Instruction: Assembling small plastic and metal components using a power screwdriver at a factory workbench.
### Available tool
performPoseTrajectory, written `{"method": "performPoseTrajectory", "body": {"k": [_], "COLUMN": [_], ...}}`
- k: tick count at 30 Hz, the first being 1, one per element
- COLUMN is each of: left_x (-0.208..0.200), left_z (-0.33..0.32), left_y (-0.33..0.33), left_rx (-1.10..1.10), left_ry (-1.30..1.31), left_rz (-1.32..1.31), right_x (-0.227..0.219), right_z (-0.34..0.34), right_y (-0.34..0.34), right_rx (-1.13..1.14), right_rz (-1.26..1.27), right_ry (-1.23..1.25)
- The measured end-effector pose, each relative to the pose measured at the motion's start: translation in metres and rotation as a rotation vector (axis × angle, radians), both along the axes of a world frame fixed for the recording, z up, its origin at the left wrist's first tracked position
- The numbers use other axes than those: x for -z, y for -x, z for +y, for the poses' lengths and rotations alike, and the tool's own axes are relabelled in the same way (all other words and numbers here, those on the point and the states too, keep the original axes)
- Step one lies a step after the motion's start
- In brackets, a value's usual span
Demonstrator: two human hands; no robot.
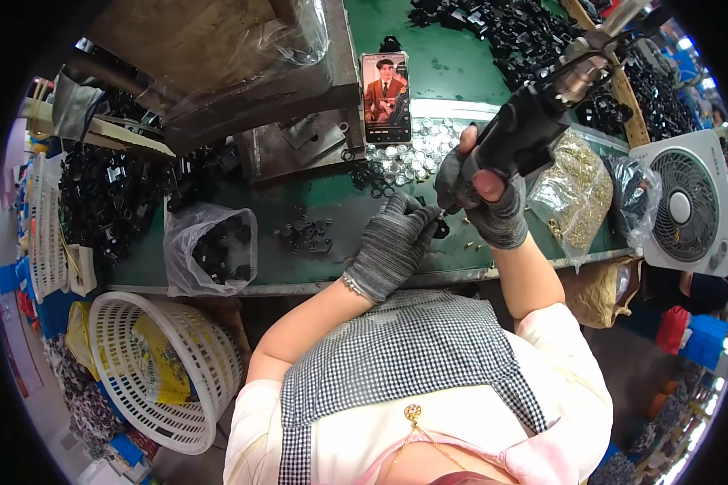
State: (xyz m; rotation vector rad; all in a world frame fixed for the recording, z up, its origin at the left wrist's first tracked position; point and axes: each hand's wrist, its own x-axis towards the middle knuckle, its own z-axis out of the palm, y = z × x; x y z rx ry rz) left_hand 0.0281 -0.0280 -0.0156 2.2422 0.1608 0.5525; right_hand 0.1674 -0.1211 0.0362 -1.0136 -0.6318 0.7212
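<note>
**Both gloved hands meet at the bench edge, driver tipped over a small black part**

Far left, a white slotted basket [166,376] sits low beside the bench, a yellow bag inside it. Just above, on the green bench top [429,56], a clear plastic bag [210,246] holds black parts, and a few loose black pieces [306,236] lie to its right.

Now the left hand [392,242]: grey knit glove, forearm rising from the lower edge and angling up to the right, wrist bent, fingers curled in and pinched on a small black part [439,229] near the front edge of the bench. How much of the part the fingers cover is hard to tell.

Right beside it, touching or nearly so, the right hand [481,198] is wrapped tight around the black grip of a powered screwdriver [534,121], bare thumb tip poking through the glove. The forearm stands almost upright; the tool leans up and to the right, its lower end down at the part.

Behind the hands, a phone [385,97] stands propped by a heap of small silver caps [412,149]. Further right, a bag of brass screws [574,190], then a white fan [683,206].
</note>
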Motion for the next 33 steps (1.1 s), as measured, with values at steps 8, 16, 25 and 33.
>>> {"method": "performPoseTrajectory", "body": {"k": [8,16,25,33], "left_x": [0.000,0.004,0.009,0.009], "left_z": [0.001,0.002,0.003,0.019], "left_y": [0.001,0.002,0.001,0.014], "left_rx": [0.018,0.010,0.004,-0.065], "left_ry": [-0.014,-0.009,0.034,0.173], "left_rz": [-0.047,-0.035,-0.079,-0.111], "right_x": [0.025,0.015,-0.021,0.005], "right_z": [0.000,0.006,0.006,-0.007], "right_y": [-0.001,0.009,0.002,-0.012], "right_rx": [0.039,0.084,-0.123,-0.392], "right_rz": [-0.073,-0.022,0.009,-0.513], "right_ry": [0.098,0.099,-0.044,0.375]}}
